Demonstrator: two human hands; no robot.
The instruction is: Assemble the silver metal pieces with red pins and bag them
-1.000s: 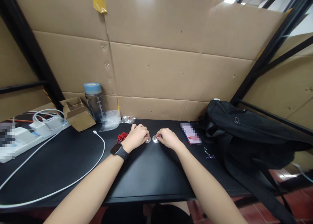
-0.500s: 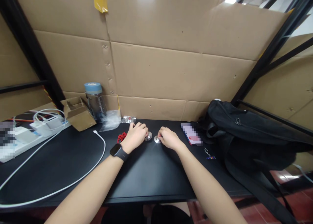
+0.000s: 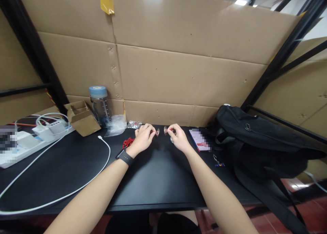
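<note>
Matt brown cardboard wall [image 3: 163,74]; smooth black tabletop [image 3: 153,179], faint sheen; black cloth bag [image 3: 260,138]; clear crinkled plastic [image 3: 116,125]

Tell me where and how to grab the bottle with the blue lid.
Probably best by the blue lid, from above, fingers around its edge: the bottle stands upright, and its round lid rises above the cardboard box and clear plastic bag crowding its lower body.

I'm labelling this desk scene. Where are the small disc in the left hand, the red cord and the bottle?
Small disc [image 3: 157,132] in the left hand [image 3: 143,139]: head view, middle of its visible side.
Red cord [image 3: 128,142]: head view, middle of the bundle.
Bottle [image 3: 101,108]: head view, its see-through body.
</note>
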